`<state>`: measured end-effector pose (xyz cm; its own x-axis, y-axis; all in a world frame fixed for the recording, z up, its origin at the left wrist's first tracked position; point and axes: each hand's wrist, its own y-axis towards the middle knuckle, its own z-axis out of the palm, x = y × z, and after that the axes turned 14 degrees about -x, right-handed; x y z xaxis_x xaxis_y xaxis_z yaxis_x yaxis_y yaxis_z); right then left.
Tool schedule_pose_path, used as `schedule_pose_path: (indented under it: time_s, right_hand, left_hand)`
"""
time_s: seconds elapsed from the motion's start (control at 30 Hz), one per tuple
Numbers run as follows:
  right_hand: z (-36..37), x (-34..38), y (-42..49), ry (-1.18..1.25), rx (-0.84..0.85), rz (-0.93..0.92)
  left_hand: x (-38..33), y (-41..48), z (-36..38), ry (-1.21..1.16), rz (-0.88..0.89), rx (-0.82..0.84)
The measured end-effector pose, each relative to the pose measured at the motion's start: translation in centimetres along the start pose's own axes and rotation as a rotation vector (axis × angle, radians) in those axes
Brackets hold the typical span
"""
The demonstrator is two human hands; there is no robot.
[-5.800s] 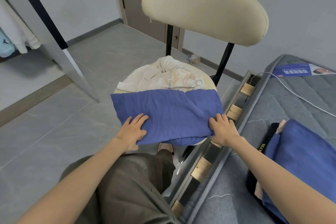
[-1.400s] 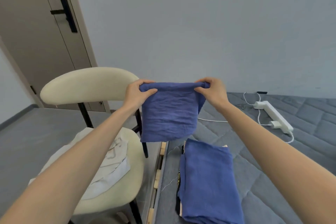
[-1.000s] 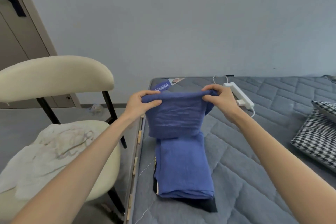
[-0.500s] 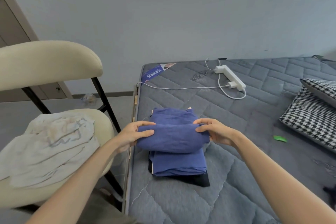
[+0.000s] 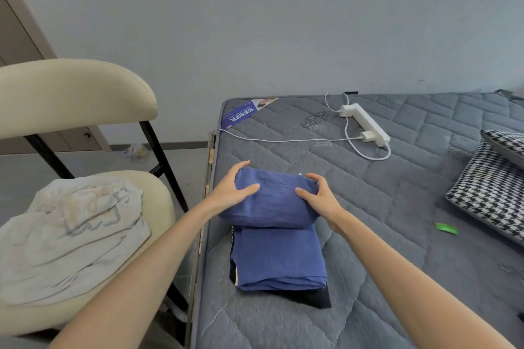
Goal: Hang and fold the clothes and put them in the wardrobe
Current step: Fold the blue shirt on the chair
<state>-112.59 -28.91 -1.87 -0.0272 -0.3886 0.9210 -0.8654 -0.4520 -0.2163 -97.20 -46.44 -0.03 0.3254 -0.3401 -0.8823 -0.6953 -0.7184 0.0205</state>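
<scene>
Grey mattress (image 5: 382, 207), near its chair-side edge: a folded blue garment (image 5: 272, 202) lies on the far end of a stack (image 5: 279, 261) of folded clothes.

Soft, light and limp by its look, the bundle would likely sag or fall open if lifted by one edge, so it is best held at both short ends. The left hand (image 5: 229, 190) and right hand (image 5: 319, 197) each cup an end, thumbs on top and fingers curled round behind. A crumpled white garment (image 5: 73, 235) lies on the cream chair (image 5: 71, 93) beside the bed.
</scene>
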Motion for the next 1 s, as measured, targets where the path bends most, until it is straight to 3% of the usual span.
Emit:
schedule_pose_path:
  time_s: [0.1,0.2,0.33,0.5,0.67,1.0]
  right_hand:
    - [1.3,-0.9,-0.4,-0.154,-0.115,0.026]
    - [2.2,-1.2,-0.8,-0.311,-0.251,0.139]
    - [2.4,-1.3,-1.0,-0.386,-0.184,0.197]
    - [2.9,-1.4,-1.0,-0.283,-0.232,0.064]
    - [2.6,-0.2,-0.8,-0.052,-0.157,0.099]
    - [1.0,5.0,1.6,-0.076,-0.15,-0.13]
  left_hand:
    - [1.4,0.1,0.8,-0.023,-0.091,-0.102]
    - [3.0,-0.1,1.2,-0.069,-0.303,-0.247]
    - [3.8,-0.8,1.7,-0.215,-0.626,-0.138]
    - [2.5,-1.4,1.8,-0.245,-0.661,-0.188]
    - [1.1,-1.9,1.2,-0.283,-0.666,-0.224]
    - [-1.2,-3.2,-1.3,-0.521,-0.589,-0.279]
